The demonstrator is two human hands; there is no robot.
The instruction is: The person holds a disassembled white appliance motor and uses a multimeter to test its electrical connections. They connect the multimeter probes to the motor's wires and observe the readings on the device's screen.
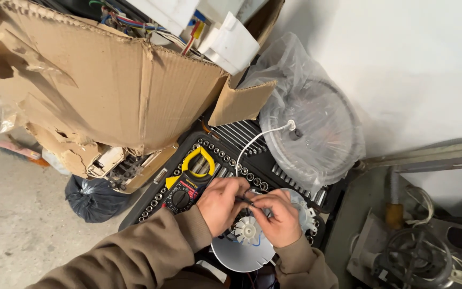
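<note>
Both hands over the small fan motor [247, 230], sitting on the open socket set case [252, 160] by the yellow clamp meter [191, 179]. Left hand [219, 202] & right hand [280, 217] pinch a thin dark probe or wire between them, fingers curled tight. Best keep wrists low, tip steady on the terminal

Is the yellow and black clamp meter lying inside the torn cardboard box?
No, the yellow and black clamp meter lies on the open black socket-set case, below the torn cardboard box.

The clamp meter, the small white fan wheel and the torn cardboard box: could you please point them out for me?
clamp meter [184, 188], head view, its dark body.
white fan wheel [247, 230], head view, its hub.
cardboard box [108, 91], head view, its front flap.
</note>
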